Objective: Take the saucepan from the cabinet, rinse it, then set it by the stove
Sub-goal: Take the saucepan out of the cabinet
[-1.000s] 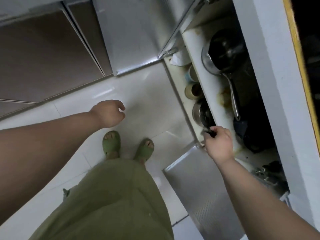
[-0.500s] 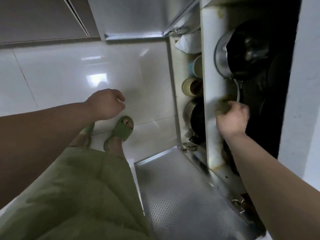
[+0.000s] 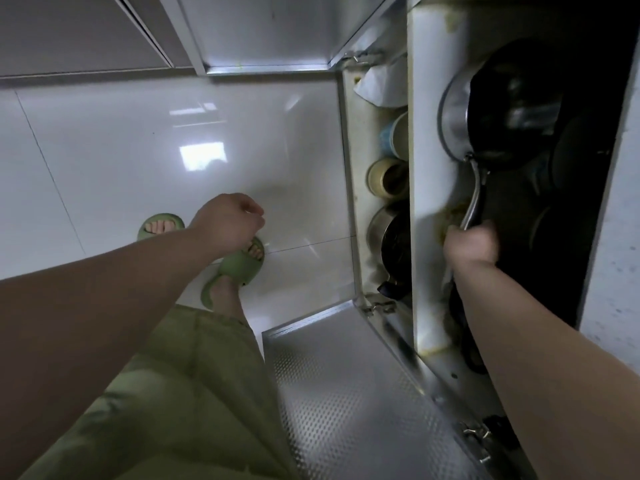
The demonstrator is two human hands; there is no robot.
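Note:
A steel saucepan (image 3: 491, 112) with a dark inside and a long metal handle rests on the upper shelf (image 3: 427, 161) of the open low cabinet at the right. My right hand (image 3: 472, 242) is inside the cabinet, closed around the end of that handle. My left hand (image 3: 230, 220) hangs over the floor with its fingers curled in and nothing in it.
The lower shelf holds a steel pot (image 3: 389, 237), a beige cup (image 3: 386, 176), a blue-and-beige cup (image 3: 394, 136) and a white bag (image 3: 384, 83). Two textured metal cabinet doors stand open, one below (image 3: 339, 386) and one above (image 3: 263, 29). White tiled floor (image 3: 138, 150) lies to the left.
My right hand went from the lower pot's handle up to the upper shelf and closed on the saucepan's handle. My left hand stayed curled. The view swung toward the cabinet.

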